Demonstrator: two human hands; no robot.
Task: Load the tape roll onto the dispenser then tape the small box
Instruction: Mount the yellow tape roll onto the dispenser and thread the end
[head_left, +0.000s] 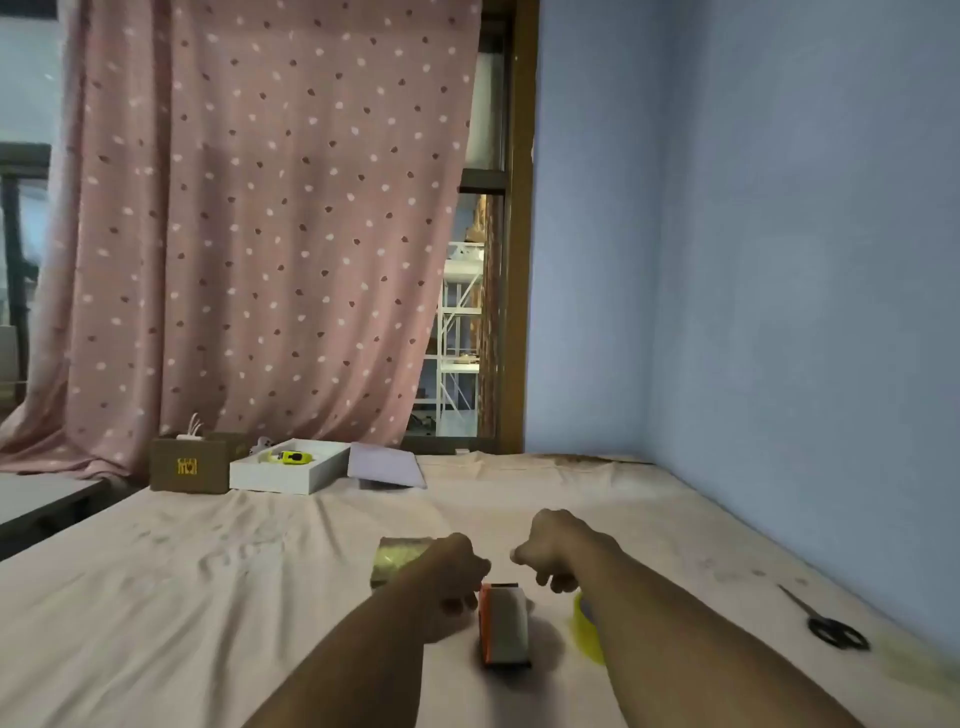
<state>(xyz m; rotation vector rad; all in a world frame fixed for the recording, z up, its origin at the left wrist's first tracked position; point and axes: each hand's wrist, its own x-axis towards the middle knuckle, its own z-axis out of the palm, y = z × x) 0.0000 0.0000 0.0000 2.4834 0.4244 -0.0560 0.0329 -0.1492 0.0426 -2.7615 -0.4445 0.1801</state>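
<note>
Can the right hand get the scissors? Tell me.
Probably yes. The scissors lie in the open on the cloth, to the right of the right hand, with nothing between them; the hand looks empty.

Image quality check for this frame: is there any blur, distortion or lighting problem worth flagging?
Head view: dim, soft light; both hands, left and right, slightly motion-blurred; tape dispenser soft-edged; wide-angle bending toward the edges; scissors readable.

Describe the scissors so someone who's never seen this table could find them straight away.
Start at the blue wall on the right and follow it down to the cloth-covered table. Near that edge, well right of the right hand, lie the scissors, flat, blades pointing away. They are the only dark, slim item there, with black loop handles, apart from everything else.
</note>
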